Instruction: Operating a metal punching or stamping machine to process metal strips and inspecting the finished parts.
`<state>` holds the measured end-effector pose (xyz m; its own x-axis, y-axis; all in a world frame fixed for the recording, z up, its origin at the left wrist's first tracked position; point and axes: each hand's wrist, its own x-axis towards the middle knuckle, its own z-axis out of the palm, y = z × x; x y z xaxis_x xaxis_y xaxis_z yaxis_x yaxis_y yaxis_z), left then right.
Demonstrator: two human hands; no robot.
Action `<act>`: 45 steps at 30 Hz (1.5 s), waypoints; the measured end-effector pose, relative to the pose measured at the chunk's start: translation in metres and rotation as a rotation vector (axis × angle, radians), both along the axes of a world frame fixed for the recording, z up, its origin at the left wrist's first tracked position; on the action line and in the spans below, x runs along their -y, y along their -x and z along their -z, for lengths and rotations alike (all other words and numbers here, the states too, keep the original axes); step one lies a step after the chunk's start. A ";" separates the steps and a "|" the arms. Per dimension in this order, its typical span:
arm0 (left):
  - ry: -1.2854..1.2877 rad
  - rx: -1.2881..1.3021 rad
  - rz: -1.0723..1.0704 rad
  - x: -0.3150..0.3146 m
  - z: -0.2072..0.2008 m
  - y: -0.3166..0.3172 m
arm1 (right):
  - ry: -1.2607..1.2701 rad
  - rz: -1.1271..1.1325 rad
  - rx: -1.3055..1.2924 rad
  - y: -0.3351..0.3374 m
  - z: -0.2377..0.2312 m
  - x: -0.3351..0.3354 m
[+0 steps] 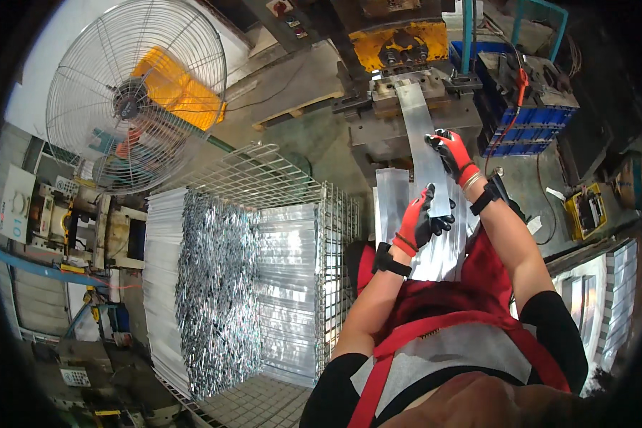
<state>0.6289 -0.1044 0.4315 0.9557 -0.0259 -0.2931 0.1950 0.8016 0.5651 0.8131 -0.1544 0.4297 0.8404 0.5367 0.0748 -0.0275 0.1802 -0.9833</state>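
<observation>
Grey concrete floor (299, 135) spreads under a busy workshop, with a big round fan (132, 93) on the left and a heavy press machine (406, 78) with a yellow top straight ahead.

From the head camera, both hands wear red and black gloves. The left hand (421, 221) is closed on the near end of a long metal strip (424, 143). The right hand (451, 153) grips the strip's right edge, farther up. The two hands are apart, one low and one high, likely so the thin strip stays straight and does not bend.

The strip is flat, shiny and silver, narrow and long. Its far end lies in the mouth of the press, and its near end reaches back toward the person's red apron (478, 285).

More shiny strips lie piled under the hands. A wire cage (314, 214) on the left holds tall stacks of silver metal pieces (217, 285), close enough to reach.
</observation>
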 end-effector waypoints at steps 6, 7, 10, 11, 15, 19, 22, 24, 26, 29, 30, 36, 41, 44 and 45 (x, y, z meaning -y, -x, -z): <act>-0.021 0.038 -0.046 0.002 0.020 -0.022 | -0.043 0.029 0.023 -0.027 0.012 -0.004; -0.027 0.022 -0.048 0.001 0.011 -0.022 | -0.024 0.017 -0.004 -0.029 0.014 -0.003; -0.028 -0.027 -0.112 0.002 0.006 -0.019 | -0.087 0.027 -0.123 -0.016 0.007 -0.009; -0.020 -0.039 -0.163 0.002 0.016 -0.020 | -0.095 0.016 -0.147 -0.011 0.005 -0.013; -0.035 -0.048 -0.062 0.001 0.001 -0.021 | -0.070 0.019 -0.142 -0.019 0.008 -0.008; -0.066 -0.048 -0.100 0.002 0.003 -0.022 | -0.068 0.032 -0.142 -0.020 0.010 -0.009; -0.070 -0.058 -0.107 -0.001 0.011 -0.021 | -0.082 0.022 -0.149 -0.015 0.004 -0.012; -0.079 -0.069 -0.084 -0.001 0.009 -0.023 | -0.091 0.026 -0.144 -0.016 0.005 -0.010; -0.087 -0.060 -0.075 0.004 0.001 -0.023 | -0.083 0.048 -0.139 -0.022 0.011 -0.007; -0.092 -0.074 -0.056 0.002 -0.005 -0.019 | -0.099 0.022 -0.183 -0.018 0.008 -0.006; -0.090 -0.084 -0.050 0.002 -0.005 -0.018 | -0.017 0.034 -0.174 -0.015 0.004 -0.006; -0.084 -0.059 -0.125 0.005 0.004 -0.023 | 0.011 0.035 -0.120 -0.018 0.005 -0.006; -0.030 -0.040 -0.084 -0.003 0.026 -0.026 | -0.102 -0.003 -0.159 -0.019 0.008 -0.009; 0.004 0.047 -0.023 -0.004 0.017 -0.020 | -0.139 0.001 -0.099 -0.018 0.010 -0.004; -0.009 0.087 -0.055 -0.002 0.017 -0.013 | -0.062 -0.025 -0.060 -0.015 0.008 -0.002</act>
